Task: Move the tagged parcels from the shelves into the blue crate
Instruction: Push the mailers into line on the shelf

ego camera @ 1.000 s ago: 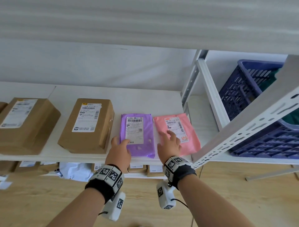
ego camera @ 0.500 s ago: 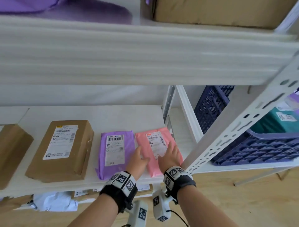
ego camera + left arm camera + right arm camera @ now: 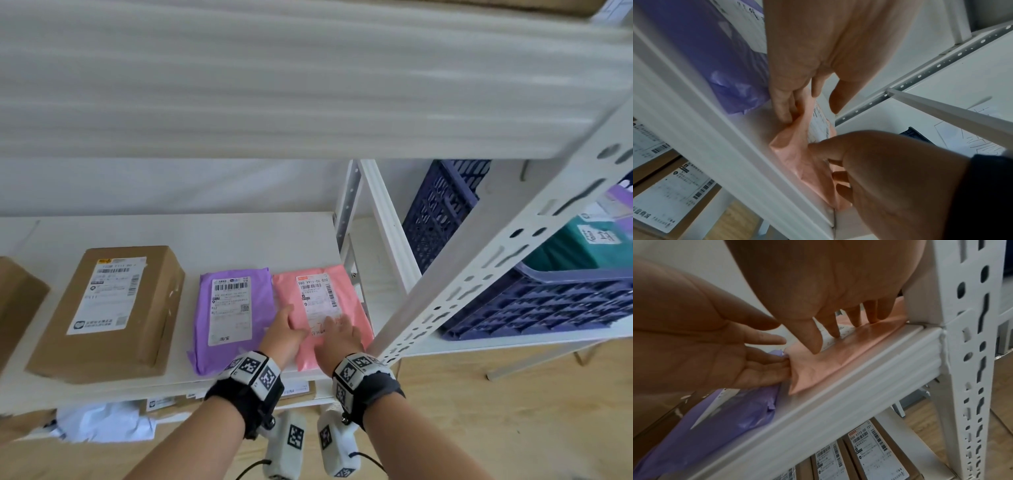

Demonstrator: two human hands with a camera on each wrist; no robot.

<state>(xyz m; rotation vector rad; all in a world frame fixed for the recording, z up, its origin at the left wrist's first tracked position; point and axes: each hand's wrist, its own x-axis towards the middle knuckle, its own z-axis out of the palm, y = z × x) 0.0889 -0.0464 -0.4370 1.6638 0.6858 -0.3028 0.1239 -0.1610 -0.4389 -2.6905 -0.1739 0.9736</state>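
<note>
A pink parcel (image 3: 318,308) is seen at lower centre of the head view, flat on the white shelf (image 3: 205,236) at its right end, just beside the slotted upright (image 3: 479,274). It is worked from two sides. The left hand (image 3: 284,334) is laid against the parcel's left edge, fingers straight and close together; in the right wrist view its fingertips (image 3: 777,363) are shown pushed against that edge, where the plastic is wrinkled, with nothing gripped. The right hand (image 3: 337,337) is spread over the near part of the parcel, its fingertips (image 3: 818,347) pressed down onto the wrapper and the white label; the fingers are extended, not closed round anything.

A purple parcel (image 3: 233,318) is placed just left of the pink one, its edge touching or nearly touching it behind the left hand. Further left, a brown box (image 3: 113,311) with a label is set on the same shelf, and part of a second box is cut off at the left edge of the frame.

At right of the frame, beyond the upright, the blue crate (image 3: 513,308) is seen on a neighbouring shelf, with a green parcel (image 3: 575,250) and another purple one inside. More labelled boxes (image 3: 869,459) are visible on the shelf below.
</note>
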